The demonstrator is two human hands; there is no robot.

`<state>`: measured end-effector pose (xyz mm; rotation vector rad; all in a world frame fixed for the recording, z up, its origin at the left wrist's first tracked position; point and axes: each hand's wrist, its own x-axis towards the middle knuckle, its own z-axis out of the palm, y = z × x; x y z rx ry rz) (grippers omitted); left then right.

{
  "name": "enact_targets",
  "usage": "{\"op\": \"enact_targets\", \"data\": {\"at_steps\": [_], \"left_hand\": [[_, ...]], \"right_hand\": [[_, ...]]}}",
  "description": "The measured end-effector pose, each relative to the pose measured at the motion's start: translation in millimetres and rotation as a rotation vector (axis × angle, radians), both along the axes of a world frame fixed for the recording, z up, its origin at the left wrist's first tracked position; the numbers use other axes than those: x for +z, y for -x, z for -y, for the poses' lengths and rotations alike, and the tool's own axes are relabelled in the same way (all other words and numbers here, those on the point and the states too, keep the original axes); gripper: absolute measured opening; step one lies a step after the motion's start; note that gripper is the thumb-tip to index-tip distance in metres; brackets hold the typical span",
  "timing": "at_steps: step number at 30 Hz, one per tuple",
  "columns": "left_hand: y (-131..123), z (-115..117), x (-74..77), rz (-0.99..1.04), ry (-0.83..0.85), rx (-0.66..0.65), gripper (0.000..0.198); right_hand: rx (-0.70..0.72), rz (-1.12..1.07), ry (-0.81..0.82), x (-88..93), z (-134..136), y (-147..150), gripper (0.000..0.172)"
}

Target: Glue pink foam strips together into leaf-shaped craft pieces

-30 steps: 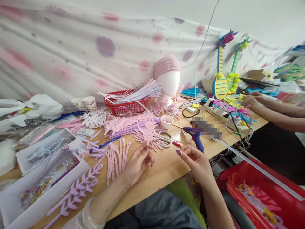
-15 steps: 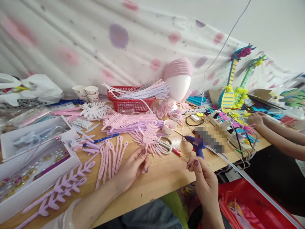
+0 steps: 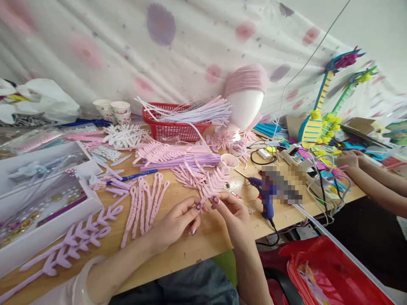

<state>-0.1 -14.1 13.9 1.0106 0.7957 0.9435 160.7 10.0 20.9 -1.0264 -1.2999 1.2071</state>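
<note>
A pink pipe-cleaner leaf branch rises, leaflets pointing up, from the fingers of my left hand, which is closed in a pinch on its lower end. My right hand meets it there, thumb and fingers closed against the branch's lower part. Whatever small thing may sit between the fingertips is hidden. Behind the branch, scissors are mostly covered. A blue glue gun stands just right of my right hand. Left of my hands lie several pink braided pipe-cleaner strips and lilac leaf branches.
A red basket of pipe cleaners stands behind, beside a white head form with a pink cap. A paper cup sits near the glue gun. White boxes border the left. Power strips and cables, and another person's arms, occupy the right.
My right hand has moved left from near the glue gun to the branch in my left hand; both hands now meet. The view has shifted slightly.
</note>
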Motion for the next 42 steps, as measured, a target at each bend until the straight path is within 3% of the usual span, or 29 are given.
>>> {"op": "enact_targets", "data": {"at_steps": [9, 13, 16, 20, 24, 27, 31, 36, 39, 42], "left_hand": [[0, -1, -2.8, 0.072, 0.049, 0.006, 0.024], [0, -3, -6.7, 0.173, 0.09, 0.015, 0.018], [0, -5, -7.0, 0.25, 0.123, 0.048, 0.016], [0, -5, -5.3, 0.295, 0.158, 0.08, 0.018], [0, -4, -4.5, 0.267, 0.157, 0.064, 0.019], [2, -3, -4.5, 0.204, 0.139, 0.064, 0.019], [3, -3, -5.7, 0.147, 0.119, 0.052, 0.018], [2, -5, -5.9, 0.165, 0.138, 0.072, 0.018], [1, -5, -5.8, 0.177, 0.133, 0.066, 0.022], [1, -5, -7.3, 0.15, 0.08, 0.064, 0.026]], "right_hand": [[-0.026, 0.008, -0.004, -3.0, -1, -1, 0.014], [-0.066, 0.12, -0.077, 0.2, 9, -21, 0.01], [-0.255, 0.297, -0.129, -0.3, 22, -50, 0.021], [-0.619, 0.544, -0.155, -9.0, 29, -91, 0.044], [-0.853, 0.764, -0.163, -18.9, 11, -113, 0.033], [-0.79, 0.852, -0.114, -20.9, -13, -117, 0.051], [-0.656, 0.996, -0.069, -19.6, -40, -120, 0.048], [-0.692, 0.946, -0.071, -18.3, -45, -123, 0.044], [-0.793, 0.698, -0.07, -12.8, -27, -111, 0.041], [-0.718, 0.369, -0.162, -7.3, -2, -90, 0.037]]}}
